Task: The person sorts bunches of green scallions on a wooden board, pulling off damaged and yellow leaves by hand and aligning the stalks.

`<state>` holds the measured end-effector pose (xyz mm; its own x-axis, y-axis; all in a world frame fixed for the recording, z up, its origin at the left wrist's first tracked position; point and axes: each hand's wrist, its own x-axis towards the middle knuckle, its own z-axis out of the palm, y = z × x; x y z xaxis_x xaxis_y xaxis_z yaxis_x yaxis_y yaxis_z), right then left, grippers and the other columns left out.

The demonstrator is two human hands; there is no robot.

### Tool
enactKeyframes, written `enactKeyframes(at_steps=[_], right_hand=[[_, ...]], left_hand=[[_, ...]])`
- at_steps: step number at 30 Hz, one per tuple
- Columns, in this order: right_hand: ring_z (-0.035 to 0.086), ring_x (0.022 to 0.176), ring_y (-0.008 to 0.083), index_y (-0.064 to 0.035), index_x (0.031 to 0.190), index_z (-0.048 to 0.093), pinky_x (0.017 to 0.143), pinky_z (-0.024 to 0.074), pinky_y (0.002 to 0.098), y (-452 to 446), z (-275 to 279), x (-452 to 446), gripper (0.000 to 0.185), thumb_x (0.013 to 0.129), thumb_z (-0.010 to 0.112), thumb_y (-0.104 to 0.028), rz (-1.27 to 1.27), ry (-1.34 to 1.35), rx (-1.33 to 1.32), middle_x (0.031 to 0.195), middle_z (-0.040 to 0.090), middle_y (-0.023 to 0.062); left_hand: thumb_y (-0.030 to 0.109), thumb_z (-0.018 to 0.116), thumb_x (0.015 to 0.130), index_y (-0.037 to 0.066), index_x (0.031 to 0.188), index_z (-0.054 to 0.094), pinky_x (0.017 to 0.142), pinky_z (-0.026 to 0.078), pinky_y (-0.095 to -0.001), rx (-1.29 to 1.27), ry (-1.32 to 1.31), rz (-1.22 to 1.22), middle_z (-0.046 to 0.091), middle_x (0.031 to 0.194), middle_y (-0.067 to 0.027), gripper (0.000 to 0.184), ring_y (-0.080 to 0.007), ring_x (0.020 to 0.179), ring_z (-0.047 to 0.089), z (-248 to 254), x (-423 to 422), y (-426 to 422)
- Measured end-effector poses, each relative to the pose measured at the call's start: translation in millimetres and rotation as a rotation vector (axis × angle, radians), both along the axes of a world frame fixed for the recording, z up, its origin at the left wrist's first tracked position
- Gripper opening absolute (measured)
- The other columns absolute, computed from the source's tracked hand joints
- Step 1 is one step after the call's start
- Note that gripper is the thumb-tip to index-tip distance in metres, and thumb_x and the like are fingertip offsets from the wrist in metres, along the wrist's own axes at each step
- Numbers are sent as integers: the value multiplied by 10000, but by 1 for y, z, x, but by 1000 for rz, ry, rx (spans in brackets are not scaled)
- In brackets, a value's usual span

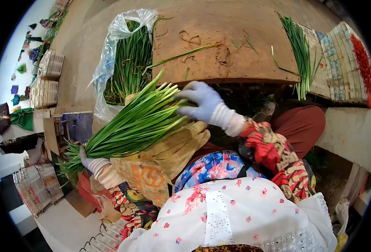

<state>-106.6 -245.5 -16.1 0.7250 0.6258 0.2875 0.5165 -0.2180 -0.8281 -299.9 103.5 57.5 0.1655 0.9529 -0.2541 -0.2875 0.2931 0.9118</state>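
Observation:
A thick bundle of green chives (130,122) lies slantwise across my lap, pale stem ends to the upper right and leaf tips to the lower left. My left hand (89,159), in a pale knit glove, grips it near the leaf tips; most of its fingers are hidden under the leaves. My right hand (199,101), gloved in light blue-grey, is at the stem ends with its fingers apart. Whether its fingertips touch the stems I cannot tell. Under the bundle is a brown sack (151,168) with an orange mark.
In front stands a wooden board (236,38) strewn with loose leaves and dry scraps. A clear plastic bag (105,69) of more chives (133,59) is to its left. Another chive bunch (301,54) lies at right, near red ties (363,67). White crates (44,92) stand at far left.

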Motion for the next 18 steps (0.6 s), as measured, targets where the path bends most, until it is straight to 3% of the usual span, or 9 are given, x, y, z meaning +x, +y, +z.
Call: enactKeyframes(at_steps=[1,3,5,8,12,14,15,17,18], right_hand=[[567,848,242,-85,956,665,782,460,336,12,-3,-1,255,759,679,-247,0,-13,57,876,597,76],[567,770,152,-41,915,663,744,461,286,22,-2,0,217,809,658,-230,-25,902,343,833,612,29],[569,756,119,-15,938,636,712,463,258,15,-4,8,213,852,620,-209,-116,1193,696,822,618,29],[578,730,158,-4,936,595,718,468,287,-16,-23,18,235,881,583,-232,-7,1005,941,791,611,52],[584,783,151,2,960,595,754,467,280,-47,-55,20,258,871,599,-240,50,1115,752,849,628,62],[591,831,167,7,1000,603,762,478,280,-40,-33,3,273,840,619,-213,-88,685,329,852,632,78],[585,956,232,-19,1191,515,873,457,313,-37,-31,-1,500,776,679,-245,63,758,288,1009,616,142],[556,1018,265,-38,1321,377,897,444,342,-27,-42,-15,749,709,728,-288,157,439,131,1142,552,191],[523,1079,283,-53,1383,257,922,428,359,-20,-48,-19,910,664,751,-313,226,551,66,1203,496,225]], left_hand=[[169,527,859,51,844,591,669,503,-360,-9,23,0,613,802,-87,135,-234,725,592,-2,-1,0],[203,528,859,60,864,604,681,507,-384,-31,77,1,627,836,-98,162,-254,740,601,-6,-5,1],[252,533,853,43,908,616,712,506,-425,-95,198,-26,641,905,-132,232,-288,781,612,-8,-8,4],[293,536,843,18,993,623,753,503,-452,-123,192,-17,639,982,-165,326,-321,830,617,-38,-23,32],[290,545,834,4,1026,617,770,499,-462,-245,291,-63,632,1020,-179,352,-332,856,614,-44,-24,40],[309,566,818,-8,1049,609,791,495,-469,-180,202,-47,621,1055,-188,394,-339,884,608,-46,-25,29],[309,566,818,-8,1049,609,791,495,-469,-177,198,-41,621,1055,-188,394,-339,884,608,-45,-22,23],[330,583,804,-15,1057,604,804,492,-473,-165,217,20,613,1080,-188,428,-344,905,604,-38,-16,15],[330,583,804,-15,1057,604,804,492,-473,-159,220,19,613,1080,-188,428,-344,905,604,-42,-21,22]])
